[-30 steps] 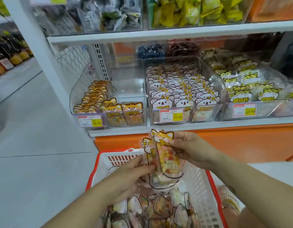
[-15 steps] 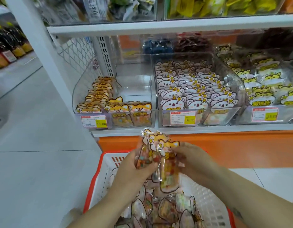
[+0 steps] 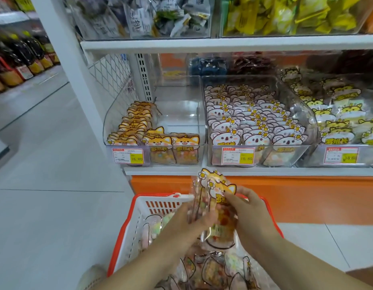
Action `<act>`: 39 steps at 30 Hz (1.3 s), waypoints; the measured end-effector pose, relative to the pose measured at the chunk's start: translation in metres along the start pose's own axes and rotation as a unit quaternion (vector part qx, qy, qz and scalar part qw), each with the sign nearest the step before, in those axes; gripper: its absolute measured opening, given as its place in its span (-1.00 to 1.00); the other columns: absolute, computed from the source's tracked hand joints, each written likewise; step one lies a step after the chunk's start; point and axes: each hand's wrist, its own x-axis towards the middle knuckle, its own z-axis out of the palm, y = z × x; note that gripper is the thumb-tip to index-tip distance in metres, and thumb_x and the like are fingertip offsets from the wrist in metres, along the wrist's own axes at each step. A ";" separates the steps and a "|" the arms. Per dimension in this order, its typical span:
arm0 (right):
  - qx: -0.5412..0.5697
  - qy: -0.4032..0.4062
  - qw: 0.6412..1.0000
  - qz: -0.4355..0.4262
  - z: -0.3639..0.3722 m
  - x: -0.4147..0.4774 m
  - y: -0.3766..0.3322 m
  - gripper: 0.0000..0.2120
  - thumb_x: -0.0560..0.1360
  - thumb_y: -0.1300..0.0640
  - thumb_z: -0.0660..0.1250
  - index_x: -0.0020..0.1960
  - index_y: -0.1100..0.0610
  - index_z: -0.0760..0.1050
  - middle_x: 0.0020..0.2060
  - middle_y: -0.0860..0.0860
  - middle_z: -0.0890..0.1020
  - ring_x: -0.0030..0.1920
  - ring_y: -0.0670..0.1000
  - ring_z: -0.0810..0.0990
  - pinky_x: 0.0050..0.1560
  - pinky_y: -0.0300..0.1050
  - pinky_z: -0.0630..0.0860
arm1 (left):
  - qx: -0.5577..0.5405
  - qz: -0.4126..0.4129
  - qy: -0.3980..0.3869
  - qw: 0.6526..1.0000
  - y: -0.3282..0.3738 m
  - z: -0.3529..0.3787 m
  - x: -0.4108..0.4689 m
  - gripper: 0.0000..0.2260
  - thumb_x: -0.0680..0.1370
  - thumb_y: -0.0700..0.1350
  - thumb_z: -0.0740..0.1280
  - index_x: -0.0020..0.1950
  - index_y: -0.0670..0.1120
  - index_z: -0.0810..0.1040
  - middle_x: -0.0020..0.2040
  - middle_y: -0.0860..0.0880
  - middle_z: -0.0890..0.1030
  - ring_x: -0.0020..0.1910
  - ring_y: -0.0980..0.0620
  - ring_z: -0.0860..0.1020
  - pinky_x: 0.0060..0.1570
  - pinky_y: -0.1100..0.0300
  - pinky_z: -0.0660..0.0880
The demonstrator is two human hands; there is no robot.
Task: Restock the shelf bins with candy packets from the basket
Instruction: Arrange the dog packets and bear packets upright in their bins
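Note:
Both hands hold a small bunch of orange fox-faced candy packets [image 3: 218, 197] upright over the red and white basket [image 3: 158, 204]. My left hand [image 3: 192, 220] grips the bunch from the left, and my right hand [image 3: 248, 214] pinches it from the right near the fox faces. More packets [image 3: 215, 268] lie loose in the basket below. Straight ahead on the low shelf, the clear left bin [image 3: 177, 114] holds a row of the same fox packets at its left and two at its front, with bare floor behind them.
A full bin of pink koala packets [image 3: 254, 118] stands to the right, then a bin of yellow tiger packets [image 3: 338, 114]. Price tags front each bin. An upper shelf [image 3: 223, 41] carries other snack bins. An open tiled aisle [image 3: 35, 185] runs to the left.
The packets in my hands have been gathered closer together and sit a little lower over the basket. My view has drawn nearer to the shelf.

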 end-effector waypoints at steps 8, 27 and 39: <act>-0.061 -0.064 0.991 -0.102 0.006 -0.009 -0.021 -0.60 0.49 0.17 0.48 0.26 0.00 0.44 0.13 0.03 0.61 0.07 -0.04 0.63 -0.04 -0.13 0.53 | 0.195 0.117 0.057 0.972 0.021 -0.015 -0.009 -0.68 0.51 -0.10 0.47 0.18 0.18 0.50 0.00 0.21 0.69 0.00 0.26 0.63 0.16 0.15 0.56; -0.338 -0.350 0.816 -0.311 0.060 -0.042 -0.124 -0.59 0.38 0.36 0.53 0.12 0.00 0.61 -0.05 -0.19 0.73 -0.03 -0.16 0.70 -0.02 -0.35 0.55 | 0.304 0.288 0.082 0.904 0.109 -0.082 -0.040 -0.60 0.49 -0.14 0.52 0.18 0.24 0.49 0.13 0.28 0.58 0.08 0.38 0.56 -0.07 0.45 0.48; -0.513 -0.090 0.702 -0.487 0.099 0.057 -0.186 -0.66 0.46 -0.08 0.47 0.22 -0.19 0.54 -0.10 -0.14 0.72 -0.04 -0.05 0.69 -0.06 0.01 0.64 | 0.580 0.199 0.187 0.768 0.180 -0.123 0.061 -0.77 0.57 0.09 0.38 0.23 0.17 0.62 0.17 0.18 0.64 0.13 0.15 0.58 0.16 0.08 0.54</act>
